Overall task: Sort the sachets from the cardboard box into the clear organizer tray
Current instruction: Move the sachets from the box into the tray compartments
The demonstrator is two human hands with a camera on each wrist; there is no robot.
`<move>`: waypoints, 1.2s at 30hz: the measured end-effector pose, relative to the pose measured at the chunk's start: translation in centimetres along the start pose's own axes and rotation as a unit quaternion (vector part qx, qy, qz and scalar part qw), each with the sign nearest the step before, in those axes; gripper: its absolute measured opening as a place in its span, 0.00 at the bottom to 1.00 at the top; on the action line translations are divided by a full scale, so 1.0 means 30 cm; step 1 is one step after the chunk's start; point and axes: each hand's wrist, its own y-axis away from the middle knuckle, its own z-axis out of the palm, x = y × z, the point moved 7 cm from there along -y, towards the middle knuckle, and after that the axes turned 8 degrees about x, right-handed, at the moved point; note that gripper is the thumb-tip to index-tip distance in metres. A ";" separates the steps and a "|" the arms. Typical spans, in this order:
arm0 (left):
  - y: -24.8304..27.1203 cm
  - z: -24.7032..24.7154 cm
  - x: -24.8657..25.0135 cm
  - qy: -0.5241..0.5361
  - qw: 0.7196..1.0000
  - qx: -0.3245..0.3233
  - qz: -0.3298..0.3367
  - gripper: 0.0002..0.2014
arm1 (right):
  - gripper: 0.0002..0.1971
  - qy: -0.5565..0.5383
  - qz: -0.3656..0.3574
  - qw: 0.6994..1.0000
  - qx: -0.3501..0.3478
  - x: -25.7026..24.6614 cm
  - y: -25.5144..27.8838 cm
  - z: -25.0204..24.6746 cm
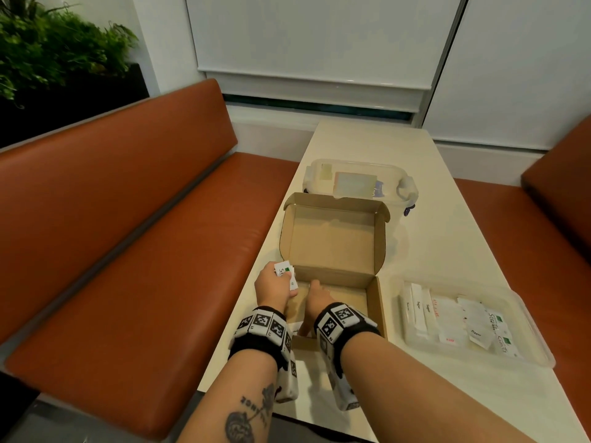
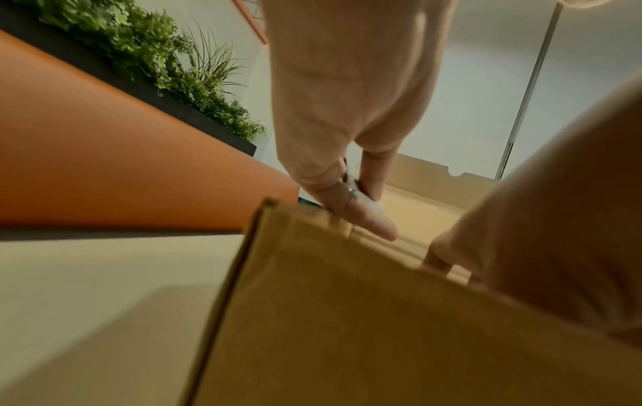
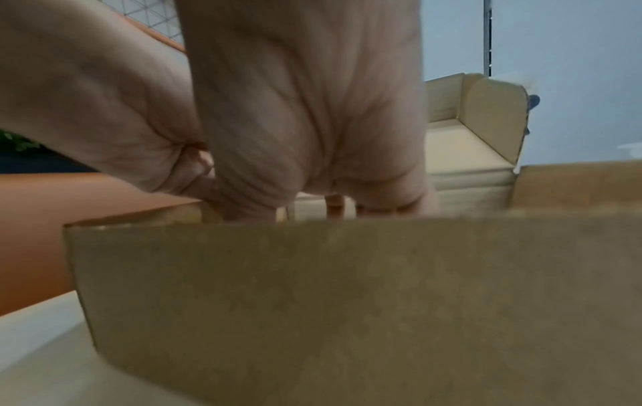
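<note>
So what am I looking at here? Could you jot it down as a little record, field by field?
Setting: pale table between orange benches
Box: cardboard, lid open
Left hand: holds white sachets at the box's left wall
Right hand: reaching down into the box; its fingers hidden
Tray: clear, right of the box, sachets inside
Lidded tub: behind the box

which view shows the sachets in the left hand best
The head view: the sachets fan out white above the left hand, one with a green mark and lettering. The left wrist view shows only a pale sliver of them pinched between the fingers. The right wrist view shows the hand but none of them.
</note>
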 end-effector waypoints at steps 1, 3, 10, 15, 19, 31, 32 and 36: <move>-0.002 -0.001 -0.003 -0.004 1.000 0.001 0.000 0.10 | 0.31 -0.006 -0.007 1.000 -0.016 -0.006 0.002 0.008; -0.003 0.000 -0.002 -0.011 1.000 0.000 0.001 0.11 | 0.29 0.020 -0.041 0.998 -0.041 -0.026 0.010 0.014; -0.007 0.018 0.024 -0.085 0.996 -0.008 0.027 0.12 | 0.15 0.145 -0.218 0.965 -0.024 -0.102 0.076 -0.011; -0.009 0.026 0.025 -0.070 0.997 -0.010 0.013 0.12 | 0.18 0.170 -0.234 0.957 -0.018 -0.100 0.088 0.002; -0.018 0.028 0.019 -0.070 0.998 -0.008 0.005 0.13 | 0.20 0.171 -0.215 0.961 -0.039 -0.095 0.087 0.025; 0.012 0.026 0.031 -0.033 0.999 -0.004 0.005 0.15 | 0.09 0.061 -0.138 0.986 -0.069 -0.003 0.058 -0.031; 0.023 0.027 0.041 -0.016 1.000 -0.007 0.012 0.16 | 0.04 0.006 -0.126 0.991 -0.045 0.013 0.047 -0.069; 0.063 0.072 0.095 -0.015 0.997 -0.043 0.058 0.21 | 0.15 -0.183 -0.097 0.978 0.008 0.102 0.018 -0.231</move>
